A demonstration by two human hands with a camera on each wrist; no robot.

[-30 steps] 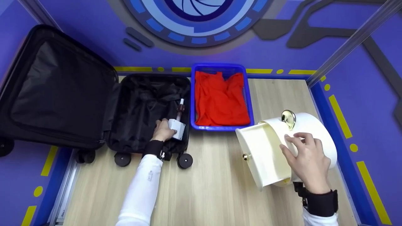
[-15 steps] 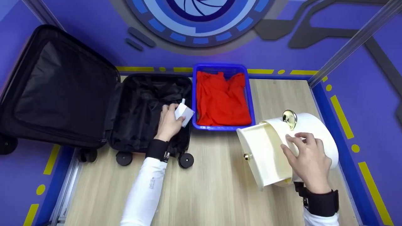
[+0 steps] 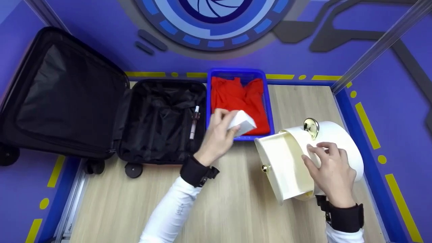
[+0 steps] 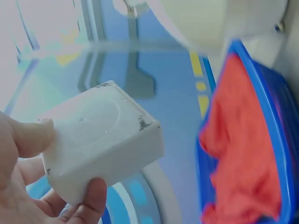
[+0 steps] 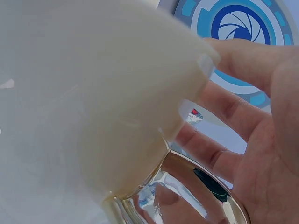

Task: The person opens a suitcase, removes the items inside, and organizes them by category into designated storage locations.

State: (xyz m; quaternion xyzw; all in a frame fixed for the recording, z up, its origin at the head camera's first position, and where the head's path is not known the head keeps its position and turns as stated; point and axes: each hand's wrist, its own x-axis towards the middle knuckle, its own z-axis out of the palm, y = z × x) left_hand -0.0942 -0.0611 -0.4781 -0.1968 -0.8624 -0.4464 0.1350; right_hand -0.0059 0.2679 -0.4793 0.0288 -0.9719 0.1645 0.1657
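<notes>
My left hand [image 3: 219, 135] pinches a small white box [image 3: 243, 123] between thumb and fingers, over the front part of the blue basket [image 3: 224, 138]. In the left wrist view the box [image 4: 105, 133] shows scuffed corners and a faint ring on its face. My right hand [image 3: 332, 172] is at the cream rounded container [image 3: 341, 145], its bent fingers spread along the shell beside the opening. A gold knob [image 3: 311, 127] stands on the container's top; in the right wrist view this knob [image 5: 182, 191] lies just below the fingers. Parts of the right fingertips are hidden there.
A black suitcase [image 3: 155, 160] lies unfolded at the left, its lid [image 3: 74, 101] leaning against the wall. Inside rests a slim tube [image 3: 194, 123] with a white tip and dark collar. Red cloth [image 3: 233, 96] fills the basket. The container's cream front [image 3: 283, 165] bears a smaller gold knob [image 3: 266, 168].
My left hand has lifted the white box out of the suitcase and carried it right, over the basket. The tube stays behind in the suitcase. My right hand has kept its place.
</notes>
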